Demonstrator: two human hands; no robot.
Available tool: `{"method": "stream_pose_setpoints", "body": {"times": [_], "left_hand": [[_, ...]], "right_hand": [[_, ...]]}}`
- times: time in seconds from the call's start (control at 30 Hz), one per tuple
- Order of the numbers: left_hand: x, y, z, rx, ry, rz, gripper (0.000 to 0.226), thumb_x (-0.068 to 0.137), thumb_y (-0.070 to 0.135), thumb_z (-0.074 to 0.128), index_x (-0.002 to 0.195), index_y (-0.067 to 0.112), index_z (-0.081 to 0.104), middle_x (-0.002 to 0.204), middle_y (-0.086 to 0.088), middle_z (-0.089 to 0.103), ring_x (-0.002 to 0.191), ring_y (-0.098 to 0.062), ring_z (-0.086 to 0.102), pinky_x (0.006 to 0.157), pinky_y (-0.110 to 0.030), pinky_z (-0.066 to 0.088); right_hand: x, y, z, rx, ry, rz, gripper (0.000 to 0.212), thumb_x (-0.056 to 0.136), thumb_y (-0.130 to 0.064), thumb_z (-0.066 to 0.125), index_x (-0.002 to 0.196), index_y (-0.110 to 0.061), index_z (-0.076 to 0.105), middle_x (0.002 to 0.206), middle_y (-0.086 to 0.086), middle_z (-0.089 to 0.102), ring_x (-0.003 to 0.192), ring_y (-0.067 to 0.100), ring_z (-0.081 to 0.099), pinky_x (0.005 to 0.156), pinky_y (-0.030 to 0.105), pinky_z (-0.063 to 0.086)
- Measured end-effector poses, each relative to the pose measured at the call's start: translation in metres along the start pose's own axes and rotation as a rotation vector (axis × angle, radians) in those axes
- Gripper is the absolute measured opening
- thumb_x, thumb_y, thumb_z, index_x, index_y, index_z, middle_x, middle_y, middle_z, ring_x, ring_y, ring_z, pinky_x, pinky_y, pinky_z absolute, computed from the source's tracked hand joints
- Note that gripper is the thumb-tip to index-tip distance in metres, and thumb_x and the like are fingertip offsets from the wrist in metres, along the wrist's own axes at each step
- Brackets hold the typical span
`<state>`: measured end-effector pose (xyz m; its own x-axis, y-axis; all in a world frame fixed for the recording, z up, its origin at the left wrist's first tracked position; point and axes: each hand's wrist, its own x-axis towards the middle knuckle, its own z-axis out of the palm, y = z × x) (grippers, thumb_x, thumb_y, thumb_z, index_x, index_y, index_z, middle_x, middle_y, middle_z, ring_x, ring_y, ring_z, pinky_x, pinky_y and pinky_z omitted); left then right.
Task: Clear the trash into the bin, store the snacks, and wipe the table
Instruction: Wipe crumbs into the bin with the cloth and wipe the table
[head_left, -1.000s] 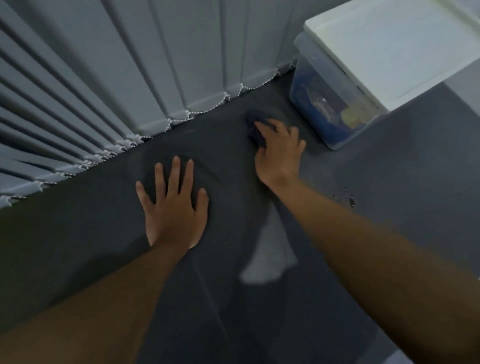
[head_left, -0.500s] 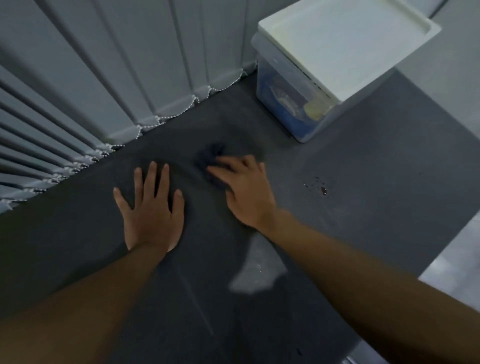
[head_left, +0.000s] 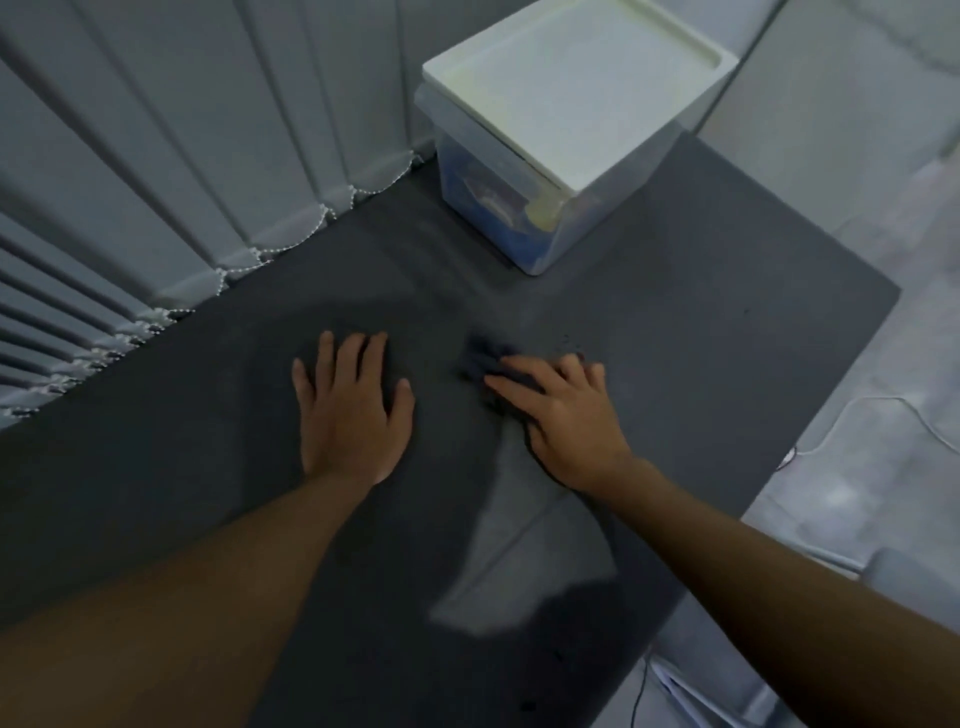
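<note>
My right hand presses a dark blue cloth flat onto the dark grey table; only the cloth's far edge shows past my fingers. My left hand lies palm down on the table just left of it, fingers spread, holding nothing. A clear plastic storage box with a white lid stands at the table's far end, with snack packets dimly visible through its wall. A few small dark specks sit just beyond my right fingertips.
Grey vertical blinds with a bead chain run along the table's left edge. The table's right edge drops to a pale floor, where a thin cable lies. A pale reflection marks the tabletop between my forearms.
My right hand has dragged the cloth back from beside the storage box toward the table's middle and then rightward. My left hand stays flat on the table. The camera view has shifted right.
</note>
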<state>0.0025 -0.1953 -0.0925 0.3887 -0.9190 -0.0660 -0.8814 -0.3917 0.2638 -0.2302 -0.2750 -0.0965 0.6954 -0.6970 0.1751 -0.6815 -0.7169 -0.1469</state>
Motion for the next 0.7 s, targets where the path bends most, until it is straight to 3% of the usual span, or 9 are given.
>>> {"method": "stream_pose_setpoints", "body": {"times": [0.17, 0.23, 0.3, 0.4, 0.43, 0.5, 0.63, 0.7], "left_hand": [[0.000, 0.011, 0.013, 0.155, -0.048, -0.028, 0.068, 0.098, 0.061, 0.015, 0.159, 0.033, 0.004, 0.167, 0.002, 0.006, 0.154, -0.031, -0.007, 0.120, -0.062, 0.000], [0.001, 0.012, 0.013, 0.193, -0.075, -0.026, 0.076, 0.093, 0.072, 0.009, 0.158, 0.034, -0.001, 0.168, 0.005, -0.003, 0.153, -0.028, -0.011, 0.119, -0.062, -0.003], [0.002, 0.012, 0.012, 0.208, -0.085, -0.029, 0.083, 0.089, 0.080, 0.004, 0.158, 0.034, -0.004, 0.167, 0.006, -0.008, 0.153, -0.025, -0.014, 0.119, -0.063, -0.004], [0.001, 0.013, 0.011, 0.218, -0.085, -0.027, 0.083, 0.089, 0.079, 0.001, 0.158, 0.034, -0.005, 0.167, 0.007, -0.010, 0.153, -0.023, -0.014, 0.118, -0.063, -0.001], [0.001, 0.013, 0.011, 0.218, -0.086, -0.027, 0.083, 0.089, 0.079, 0.001, 0.158, 0.034, -0.005, 0.167, 0.007, -0.010, 0.153, -0.023, -0.014, 0.118, -0.063, 0.000], [0.002, 0.013, 0.010, 0.214, -0.090, -0.029, 0.083, 0.089, 0.079, 0.002, 0.158, 0.033, -0.004, 0.167, 0.007, -0.009, 0.153, -0.023, -0.013, 0.119, -0.063, -0.001], [0.003, 0.012, 0.011, 0.199, -0.085, -0.021, 0.081, 0.090, 0.077, 0.005, 0.158, 0.034, -0.002, 0.167, 0.007, -0.007, 0.153, -0.023, -0.013, 0.119, -0.062, -0.003], [0.003, 0.011, 0.010, 0.190, -0.081, -0.019, 0.079, 0.092, 0.075, 0.009, 0.159, 0.034, 0.001, 0.168, 0.007, -0.005, 0.154, -0.022, -0.012, 0.120, -0.061, -0.003]], "right_hand": [[0.020, 0.043, -0.002, -0.005, 0.083, 0.679, 0.055, 0.089, -0.013, 0.051, 0.140, -0.032, 0.053, 0.144, 0.000, 0.047, 0.115, 0.033, 0.040, 0.084, 0.038, 0.023], [0.034, 0.037, -0.003, 0.076, 0.094, 0.826, 0.055, 0.090, -0.013, 0.051, 0.142, -0.032, 0.050, 0.145, 0.001, 0.044, 0.118, 0.033, 0.037, 0.087, 0.038, 0.022], [0.038, 0.016, -0.002, 0.079, 0.081, 0.678, 0.055, 0.088, -0.014, 0.052, 0.140, -0.033, 0.053, 0.143, 0.000, 0.048, 0.114, 0.033, 0.040, 0.083, 0.038, 0.022], [0.018, 0.000, -0.002, 0.086, -0.028, 0.187, 0.050, 0.088, -0.017, 0.050, 0.134, -0.034, 0.059, 0.137, -0.004, 0.055, 0.100, 0.030, 0.047, 0.075, 0.038, 0.029], [0.015, 0.008, -0.004, 0.079, -0.051, 0.105, 0.049, 0.089, -0.017, 0.048, 0.134, -0.034, 0.060, 0.137, -0.005, 0.056, 0.098, 0.028, 0.047, 0.074, 0.037, 0.029], [0.016, 0.030, -0.007, 0.046, -0.039, 0.170, 0.049, 0.090, -0.020, 0.043, 0.133, -0.037, 0.059, 0.137, -0.007, 0.055, 0.099, 0.028, 0.047, 0.075, 0.037, 0.028], [0.025, 0.029, -0.001, 0.086, 0.057, 0.526, 0.050, 0.087, -0.013, 0.049, 0.132, -0.031, 0.062, 0.135, 0.000, 0.056, 0.103, 0.034, 0.046, 0.077, 0.037, 0.028], [0.022, -0.001, 0.001, 0.116, 0.071, 0.478, 0.050, 0.084, -0.016, 0.050, 0.130, -0.032, 0.063, 0.134, -0.003, 0.058, 0.100, 0.033, 0.047, 0.075, 0.037, 0.031]]}}
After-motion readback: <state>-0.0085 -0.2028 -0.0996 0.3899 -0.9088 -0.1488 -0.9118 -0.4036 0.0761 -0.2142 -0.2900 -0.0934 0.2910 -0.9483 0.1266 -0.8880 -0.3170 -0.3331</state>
